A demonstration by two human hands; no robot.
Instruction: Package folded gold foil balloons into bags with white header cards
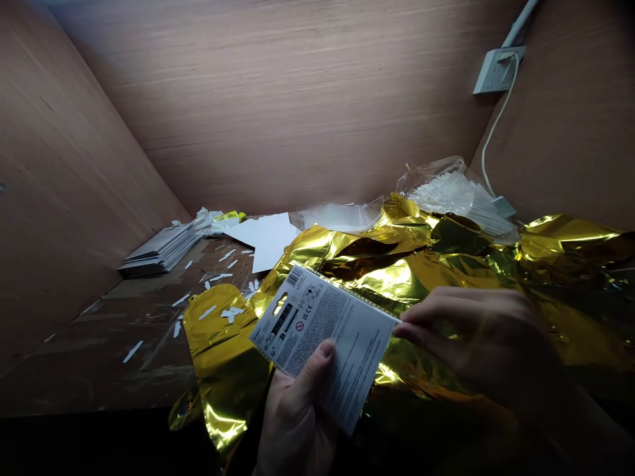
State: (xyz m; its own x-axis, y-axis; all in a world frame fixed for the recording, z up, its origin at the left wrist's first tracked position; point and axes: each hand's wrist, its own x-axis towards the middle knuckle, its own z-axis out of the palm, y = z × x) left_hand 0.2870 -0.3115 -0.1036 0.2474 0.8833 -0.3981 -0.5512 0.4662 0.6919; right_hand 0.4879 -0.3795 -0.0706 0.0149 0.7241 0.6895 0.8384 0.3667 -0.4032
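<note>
A white cardboard retail package (pixel 327 344) shows its printed back, with a barcode, a hang hole and small symbols. My left hand (pixel 302 410) grips it from below, thumb pressed on the printed face and the other fingers hidden behind. At its right corner, my right hand (pixel 471 337) is closed, thumb and forefinger pinching the edge. What the package contains is out of sight. Beneath both hands spreads crumpled gold foil sheeting (pixel 228 370), shiny and folded, covering much of the table.
At the back left lies a stack of white cards (pixel 161 250), near a loose white sheet (pixel 272 241). White paper slips (pixel 133 352) dot the brown table (pixel 99 370). A clear bag of white strips (pixel 456 198) sits beneath a power strip (pixel 499 69). Wooden panels (pixel 297 99) enclose the table.
</note>
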